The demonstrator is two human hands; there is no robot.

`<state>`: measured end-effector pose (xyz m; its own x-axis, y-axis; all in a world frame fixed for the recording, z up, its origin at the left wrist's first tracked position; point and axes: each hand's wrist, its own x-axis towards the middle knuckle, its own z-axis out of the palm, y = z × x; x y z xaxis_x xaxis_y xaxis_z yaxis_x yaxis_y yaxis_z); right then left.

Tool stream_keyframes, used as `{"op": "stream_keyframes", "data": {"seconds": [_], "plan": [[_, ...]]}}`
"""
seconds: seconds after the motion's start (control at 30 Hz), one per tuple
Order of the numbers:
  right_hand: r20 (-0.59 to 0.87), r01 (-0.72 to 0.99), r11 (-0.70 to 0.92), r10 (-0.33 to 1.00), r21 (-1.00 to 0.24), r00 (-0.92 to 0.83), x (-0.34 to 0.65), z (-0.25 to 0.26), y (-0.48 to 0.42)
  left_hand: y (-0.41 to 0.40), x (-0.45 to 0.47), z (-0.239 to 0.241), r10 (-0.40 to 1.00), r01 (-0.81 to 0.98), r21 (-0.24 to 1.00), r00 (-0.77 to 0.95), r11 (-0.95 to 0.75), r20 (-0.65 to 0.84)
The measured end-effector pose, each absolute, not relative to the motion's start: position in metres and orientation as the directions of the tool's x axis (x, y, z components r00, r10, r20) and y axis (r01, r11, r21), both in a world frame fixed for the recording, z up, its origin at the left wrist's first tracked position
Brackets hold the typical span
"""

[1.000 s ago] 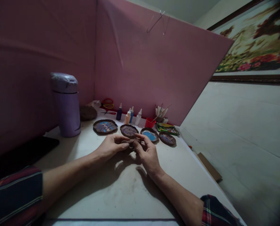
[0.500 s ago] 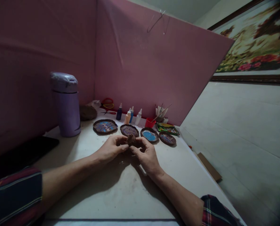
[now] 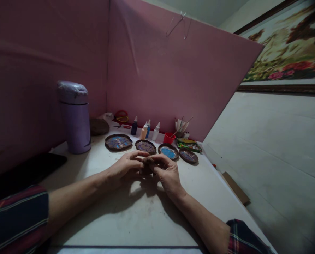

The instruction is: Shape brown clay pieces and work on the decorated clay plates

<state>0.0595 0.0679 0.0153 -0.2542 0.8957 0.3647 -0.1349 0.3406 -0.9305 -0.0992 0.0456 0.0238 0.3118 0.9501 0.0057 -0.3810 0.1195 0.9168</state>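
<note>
Between my hands, above the white table, is a small lump of brown clay. My left hand grips its left side with thumb and fingers. My right hand pinches it from the right, the thumb pressed on its near face. Fingers cover much of the lump, so its full shape is hidden. Just beyond my hands lie brown clay dishes with painted insides: a large one, a purplish one, one with a bright blue middle and a smaller one.
A purple bottle stands at left, beside a dark flat object. Along the back are a brown clay mass, scissors, small paint bottles, a red cup and a green packet. Pink panels rise behind.
The clay lump has turned and sits slightly lower between my hands. My right fingers and thumb have shifted further over it, and my left thumb has moved. The surroundings look the same.
</note>
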Motion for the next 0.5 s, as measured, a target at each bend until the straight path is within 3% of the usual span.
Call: {"op": "stream_keyframes", "data": {"seconds": [0.13, 0.3, 0.5], "plan": [[0.402, -0.107, 0.387, 0.887, -0.916, -0.228, 0.0594, 0.0154, 0.0678, 0.0428, -0.0993, 0.0279, 0.927, -0.459, 0.865, 0.374, 0.201, -0.017], [0.424, -0.033, 0.429, 0.872, -0.903, -0.244, 0.0604, 0.0126, 0.0695, 0.0458, -0.098, 0.026, 0.93, -0.398, 0.879, 0.349, 0.262, -0.119], [0.372, -0.054, 0.379, 0.854, -0.924, -0.363, 0.0657, 0.0124, 0.0733, 0.0451, -0.0987, 0.0269, 0.937, -0.418, 0.881, 0.341, 0.223, -0.076]]}}
